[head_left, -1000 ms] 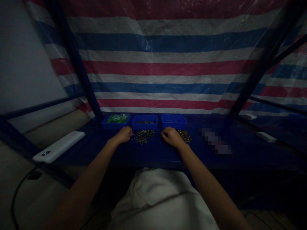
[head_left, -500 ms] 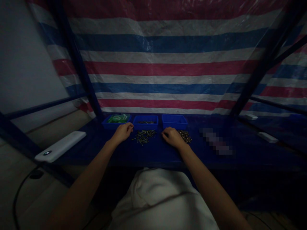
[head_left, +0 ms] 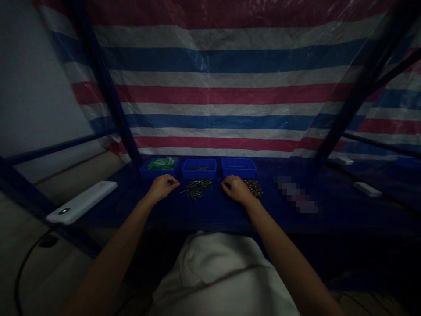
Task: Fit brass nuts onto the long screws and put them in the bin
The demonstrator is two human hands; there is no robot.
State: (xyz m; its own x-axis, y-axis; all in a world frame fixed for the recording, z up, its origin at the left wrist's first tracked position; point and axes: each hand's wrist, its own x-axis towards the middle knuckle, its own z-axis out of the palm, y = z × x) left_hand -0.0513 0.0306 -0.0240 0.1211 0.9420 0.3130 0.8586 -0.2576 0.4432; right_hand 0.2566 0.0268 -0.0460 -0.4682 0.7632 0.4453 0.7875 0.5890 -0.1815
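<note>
My left hand [head_left: 161,188] is over the blue tabletop, just left of a loose pile of long thin screws [head_left: 197,188]. Its thumb and fingertips come together in a pinch; anything between them is too small and dark to make out. My right hand [head_left: 236,188] rests on the table between the screws and a heap of small brassy metal pieces [head_left: 253,188], partly covering that heap. Its fingers curl downward, and their tips and anything under them are hidden. Behind the left hand stands a blue bin with green packets [head_left: 162,163].
A middle blue bin [head_left: 199,174] holds some screws; a right blue bin [head_left: 239,174] stands beside it. A white power bank [head_left: 83,202] with a cable lies at left. Small white blocks [head_left: 367,189] lie at right. Blue posts [head_left: 112,96] and a striped sheet [head_left: 210,94] enclose the table.
My left hand has drawn back slightly left and toward me, away from the middle bin, and its fingers have turned toward the screws. My right hand is almost still.
</note>
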